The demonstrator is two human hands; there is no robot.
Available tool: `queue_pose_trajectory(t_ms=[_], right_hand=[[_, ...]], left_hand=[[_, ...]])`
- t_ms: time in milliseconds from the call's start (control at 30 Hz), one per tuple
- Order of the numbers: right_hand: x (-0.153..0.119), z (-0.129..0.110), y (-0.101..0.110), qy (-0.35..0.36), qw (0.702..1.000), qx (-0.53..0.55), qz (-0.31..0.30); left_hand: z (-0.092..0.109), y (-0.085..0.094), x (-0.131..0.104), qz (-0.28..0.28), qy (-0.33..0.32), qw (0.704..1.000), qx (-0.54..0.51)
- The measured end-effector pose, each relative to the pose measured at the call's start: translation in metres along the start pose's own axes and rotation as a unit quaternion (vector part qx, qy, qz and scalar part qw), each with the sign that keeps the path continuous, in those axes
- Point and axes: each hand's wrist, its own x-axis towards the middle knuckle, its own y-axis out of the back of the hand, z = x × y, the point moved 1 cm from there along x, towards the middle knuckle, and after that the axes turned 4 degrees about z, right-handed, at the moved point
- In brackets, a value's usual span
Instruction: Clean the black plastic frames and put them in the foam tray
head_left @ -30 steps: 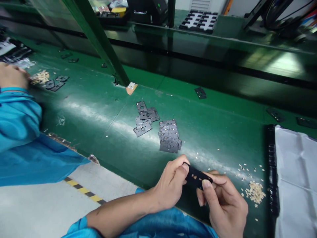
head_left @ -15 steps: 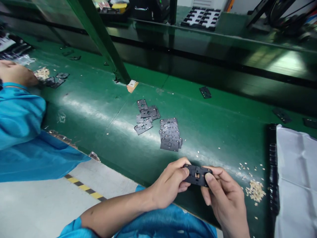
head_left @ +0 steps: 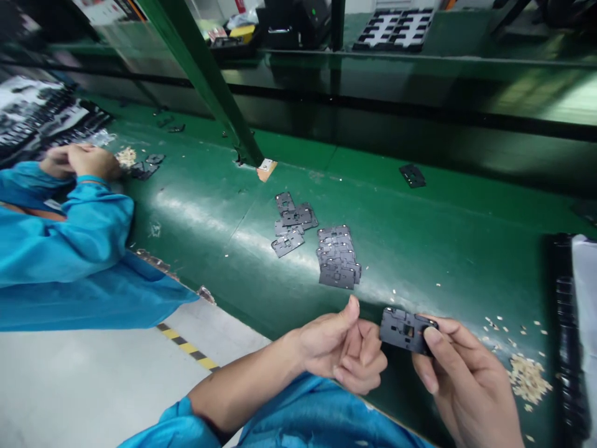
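My right hand [head_left: 471,373] grips a thin black plastic plate [head_left: 405,330] by its right end, thumb on top. The plate has a small square hole and some slots. Just left of the plate, my left hand [head_left: 347,351] is empty, its thumb raised apart from the loosely curled fingers. Beyond my hands lies an overlapping stack of similar black plates [head_left: 338,256]. A looser group of black plates [head_left: 291,223] is to the left of that stack. Small pale chips [head_left: 529,378] are heaped to the right of my right hand.
A co-worker's hands [head_left: 86,160] are at the left, by another pile of chips [head_left: 125,157]. A slanting green post [head_left: 209,87] rises from the green bench [head_left: 200,193]. One black plate [head_left: 412,175] lies farther back. At the right edge stands a black tray [head_left: 566,336] with white sheeting.
My left hand has let go of the black plate and its thumb has lifted. My right hand keeps the plate. The view has turned left, showing more of the co-worker.
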Motion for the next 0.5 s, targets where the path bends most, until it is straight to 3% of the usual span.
queue_pose_trajectory(t_ms=[200,500], right_hand=[[-0.001,0.007,0.005,-0.008,1.0,-0.011,-0.023],[-0.01,0.0,0.006,0.024,0.999,-0.029,0.005]], left_hand=[[-0.001,-0.001,-0.003,-0.062,0.012,0.998,0.001],[0.005,-0.003,-0.008,-0.026,0.028,0.998,0.047]])
